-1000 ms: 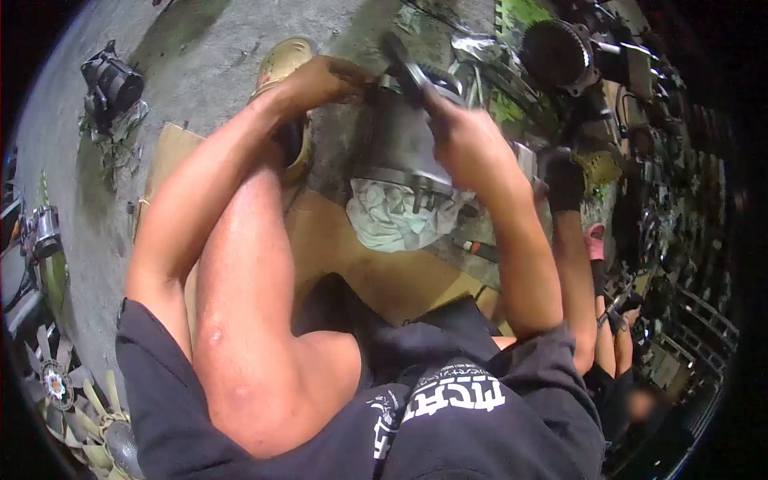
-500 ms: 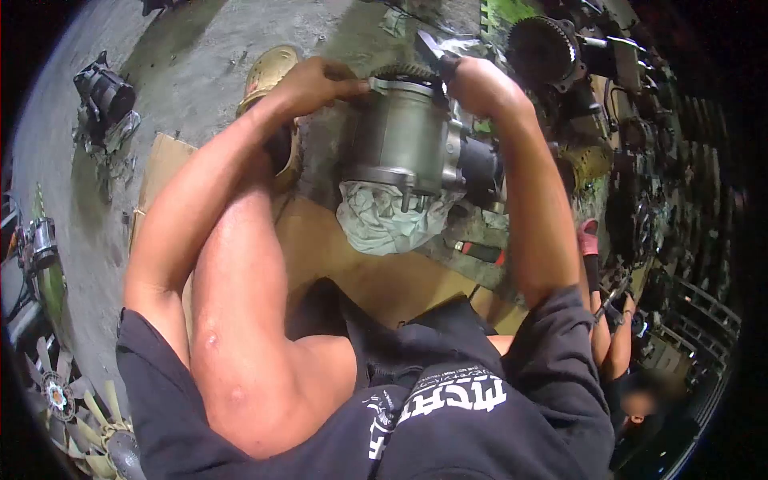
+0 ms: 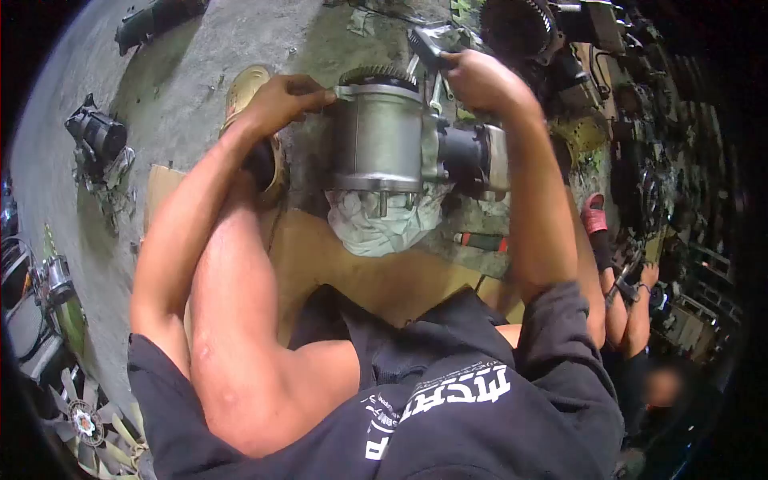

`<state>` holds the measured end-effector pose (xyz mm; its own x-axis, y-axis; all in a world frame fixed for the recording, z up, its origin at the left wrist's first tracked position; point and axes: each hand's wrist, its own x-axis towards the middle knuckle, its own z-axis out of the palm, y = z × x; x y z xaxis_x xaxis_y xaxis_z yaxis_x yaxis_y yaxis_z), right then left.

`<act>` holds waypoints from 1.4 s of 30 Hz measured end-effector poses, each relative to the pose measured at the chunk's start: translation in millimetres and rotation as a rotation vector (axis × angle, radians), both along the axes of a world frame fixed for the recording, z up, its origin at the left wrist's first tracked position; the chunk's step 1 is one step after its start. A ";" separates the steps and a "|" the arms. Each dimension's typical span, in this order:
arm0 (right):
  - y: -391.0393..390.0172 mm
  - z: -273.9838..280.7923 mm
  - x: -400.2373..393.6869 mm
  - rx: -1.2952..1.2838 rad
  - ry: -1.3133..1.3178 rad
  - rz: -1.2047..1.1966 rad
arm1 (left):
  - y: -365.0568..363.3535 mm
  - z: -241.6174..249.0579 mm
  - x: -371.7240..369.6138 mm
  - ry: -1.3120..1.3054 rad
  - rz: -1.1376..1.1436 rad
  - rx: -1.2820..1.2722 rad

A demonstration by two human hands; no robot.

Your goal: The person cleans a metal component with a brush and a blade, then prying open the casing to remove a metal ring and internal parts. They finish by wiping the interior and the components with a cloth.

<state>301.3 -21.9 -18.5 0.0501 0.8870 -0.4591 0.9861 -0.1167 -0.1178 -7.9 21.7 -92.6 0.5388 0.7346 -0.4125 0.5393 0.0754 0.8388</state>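
A grey metal cylindrical housing (image 3: 377, 140) with a toothed gear (image 3: 379, 75) at its far end rests on a crumpled white cloth (image 3: 384, 228). A dark fitting (image 3: 464, 154) juts from its right side. My left hand (image 3: 286, 102) has its fingertips closed on the housing's upper left flange. Beyond the gear's right side, my right hand (image 3: 484, 80) grips a dark brush-like tool (image 3: 430, 50), its head pointing up and left. The bristles are too small to make out clearly.
Brown cardboard (image 3: 320, 268) lies beneath the cloth. A red-and-black handled tool (image 3: 482, 242) is right of it. Dark machine parts (image 3: 98, 134) sit at left; a large gear assembly (image 3: 518, 30) stands at upper right. Another person's arm (image 3: 640, 316) shows at lower right.
The view has shifted, with the housing now slightly further left. My right hand has raised the tool a little away from the gear. My left hand remains at the flange.
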 end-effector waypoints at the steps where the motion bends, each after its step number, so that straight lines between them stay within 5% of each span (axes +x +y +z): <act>1: -20.9 4.8 14.5 0.167 0.248 -0.123 | 0.1 0.2 -1.7 0.018 0.012 -0.009; 3: -73.0 68.3 -7.9 0.067 0.484 -0.332 | 4.8 -7.4 -2.5 0.008 -0.006 -0.023; 5: -90.6 41.5 -0.8 0.063 0.474 -0.317 | 8.0 -10.2 -4.2 0.002 -0.035 -0.027; 6: -80.6 18.6 -3.8 0.078 0.442 -0.091 | 7.1 -9.5 -4.8 0.026 -0.012 -0.019; 7: -68.3 -34.2 -2.7 0.452 0.234 0.111 | 6.3 -8.2 -3.4 0.052 -0.003 -0.013; 9: -16.3 -31.2 -7.4 -0.089 0.277 -0.293 | 1.1 -6.5 -4.2 0.041 -0.016 -0.010; 11: -3.5 -37.5 30.9 0.143 0.160 0.078 | 1.4 -1.4 -0.3 0.025 -0.006 0.006; 13: -42.3 17.8 36.4 0.156 0.238 -0.142 | -0.9 -1.4 -1.8 0.051 0.011 0.008; 16: -88.5 29.2 31.6 0.127 0.406 -0.412 | -0.5 1.7 3.7 0.123 -0.052 0.121; 19: -62.6 -46.5 16.2 0.268 0.201 0.059 | 0.6 3.6 5.0 0.170 -0.049 0.145; 21: -20.2 -55.3 19.4 0.070 0.104 0.063 | -4.8 5.9 7.0 0.172 -0.035 0.139; 23: 3.3 -27.4 27.1 -0.016 0.047 0.048 | -6.1 6.7 5.7 0.173 0.001 0.132; 24: -14.8 20.8 13.8 0.024 0.059 -0.051 | -7.3 8.0 4.8 0.167 -0.017 0.120; 25: -31.9 36.0 27.2 0.291 0.123 0.144 | -3.4 9.8 4.8 0.153 -0.028 0.122; 28: -86.5 62.9 38.0 0.282 0.245 0.049 | -3.3 7.6 6.4 0.181 -0.017 0.158; 31: -133.7 49.3 39.6 0.388 0.410 0.029 | -2.6 4.8 3.3 0.122 -0.120 0.288; 34: -148.6 24.6 33.7 0.309 0.277 0.029 | -17.9 7.2 12.6 0.130 -0.009 0.442; 39: -90.2 -56.2 42.9 0.306 0.286 0.098 | -12.0 10.9 30.3 0.116 -0.140 0.470; 42: -62.7 -35.0 40.4 0.147 0.216 0.045 | -3.0 11.5 36.8 0.162 -0.148 0.429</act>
